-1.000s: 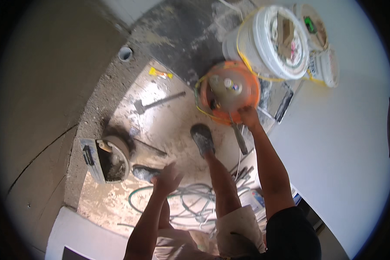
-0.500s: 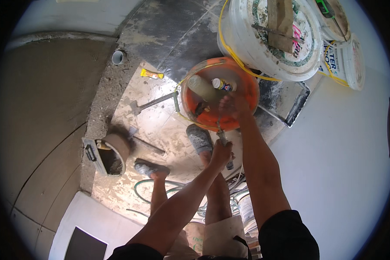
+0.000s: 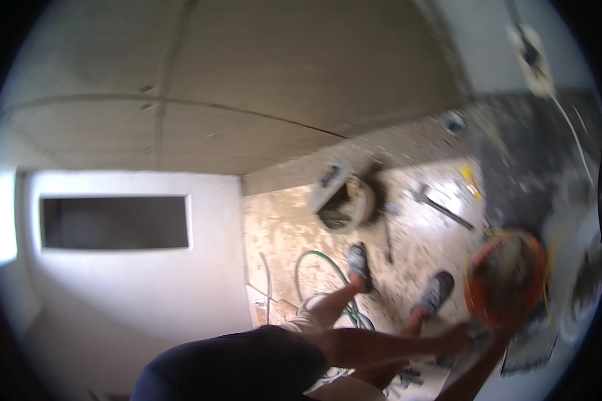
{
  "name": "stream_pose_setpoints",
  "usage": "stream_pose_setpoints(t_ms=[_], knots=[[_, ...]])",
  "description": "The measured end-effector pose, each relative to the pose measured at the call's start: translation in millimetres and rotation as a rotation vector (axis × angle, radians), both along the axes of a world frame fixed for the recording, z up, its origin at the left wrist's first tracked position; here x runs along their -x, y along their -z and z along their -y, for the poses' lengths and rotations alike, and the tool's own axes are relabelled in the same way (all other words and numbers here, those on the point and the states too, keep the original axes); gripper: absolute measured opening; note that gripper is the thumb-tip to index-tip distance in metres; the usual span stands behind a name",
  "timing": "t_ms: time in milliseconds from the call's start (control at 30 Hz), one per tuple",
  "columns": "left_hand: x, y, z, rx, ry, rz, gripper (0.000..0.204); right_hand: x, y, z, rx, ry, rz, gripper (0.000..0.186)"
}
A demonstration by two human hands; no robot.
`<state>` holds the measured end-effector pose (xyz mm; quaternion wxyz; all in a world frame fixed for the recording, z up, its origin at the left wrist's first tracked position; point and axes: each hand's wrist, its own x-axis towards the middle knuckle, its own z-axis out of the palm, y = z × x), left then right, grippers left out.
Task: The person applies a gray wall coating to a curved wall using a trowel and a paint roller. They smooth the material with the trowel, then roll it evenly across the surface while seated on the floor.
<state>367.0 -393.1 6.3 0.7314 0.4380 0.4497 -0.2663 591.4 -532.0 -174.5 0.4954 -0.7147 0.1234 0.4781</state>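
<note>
An orange bucket (image 3: 471, 279) of murky water stands at the right, with things in it too blurred to name. My left hand (image 3: 456, 339) is beside its near edge, closed round a slim greyish tool (image 3: 479, 330) whose kind I cannot make out. At the bucket's near rim is my right hand (image 3: 512, 317), smeared by motion, so its fingers do not show clearly. My feet in grey clogs (image 3: 437, 292) are left of the bucket.
A mortar bucket (image 3: 366, 206) with a float (image 3: 329, 186) leaning on it stands by the wall. Two hammers lie nearby, one the long-handled hammer (image 3: 448, 208). A yellow wrapper (image 3: 470, 182), green hose (image 3: 299, 271), white buckets (image 3: 560, 234) and a power strip (image 3: 534, 63) surround the area.
My view has swung left, so the bucket and both hands now sit far to the right, and more wall shows. My right hand has drawn back from inside the bucket toward its near rim.
</note>
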Motion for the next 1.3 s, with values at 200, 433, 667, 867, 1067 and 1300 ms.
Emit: stream_pose_setpoints(t_ms=[200, 433, 667, 867, 1067, 1300], knots=[[-13.9, -28.3, -3.4, -0.008, 0.042, 0.199, 0.053, 7.5, -46.6, -32.0, 0.095, -0.140, -0.055, 0.033], [47.9, -23.8, -22.7, -0.333, 0.332, 0.411, 0.066, 26.7, -118.6, -66.8, 0.178, -0.377, -0.066, 0.033], [273.0, -16.5, -93.6, -0.644, 0.310, -0.280, 0.036, 37.9, -181.9, -44.4, 0.352, -0.583, -0.069, 0.033], [382.7, -130.0, -144.1, -0.444, 0.357, -0.522, 0.051, 31.9, -243.0, 33.1, 0.466, -0.784, -0.158, 0.034], [480.4, -53.9, -61.5, -0.663, 0.040, -0.392, 0.064, 100.3, -311.6, -16.0, 0.525, -0.686, 0.129, 0.032], [533.5, -66.1, -50.6, -0.509, -0.494, -0.371, 0.057, 170.5, -315.6, -64.5, 0.276, -0.047, -0.060, 0.019]])
